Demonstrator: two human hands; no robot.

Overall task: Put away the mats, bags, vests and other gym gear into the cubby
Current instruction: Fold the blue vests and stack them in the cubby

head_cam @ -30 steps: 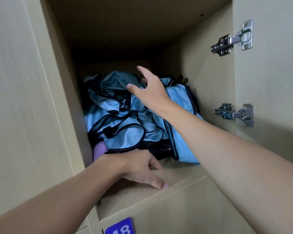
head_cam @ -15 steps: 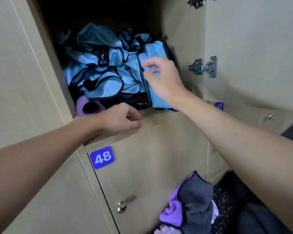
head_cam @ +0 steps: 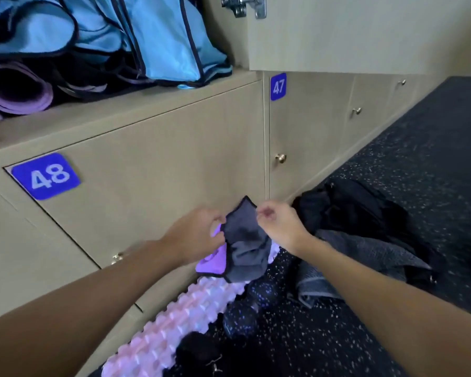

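A grey and purple cloth (head_cam: 244, 240) with a black edge hangs low in front of the closed door numbered 48. My left hand (head_cam: 199, 232) pinches its left edge and my right hand (head_cam: 279, 225) pinches its upper right corner. Above, the open cubby (head_cam: 120, 110) holds light blue vests (head_cam: 158, 36) and a rolled purple mat (head_cam: 14, 88). A pink ridged foam roller (head_cam: 180, 319) lies on the floor under the cloth.
Dark clothes and a grey towel (head_cam: 365, 240) are heaped on the speckled black floor (head_cam: 419, 159) to the right. A dark speckled roller (head_cam: 245, 308) lies beside the pink one. The cubby's open door (head_cam: 365, 31) hangs at the upper right. Door 47 (head_cam: 278, 86) is closed.
Both hands have left the cubby shelf and dropped to the pile on the floor, where they now pinch the grey and purple cloth. The view has tilted down.
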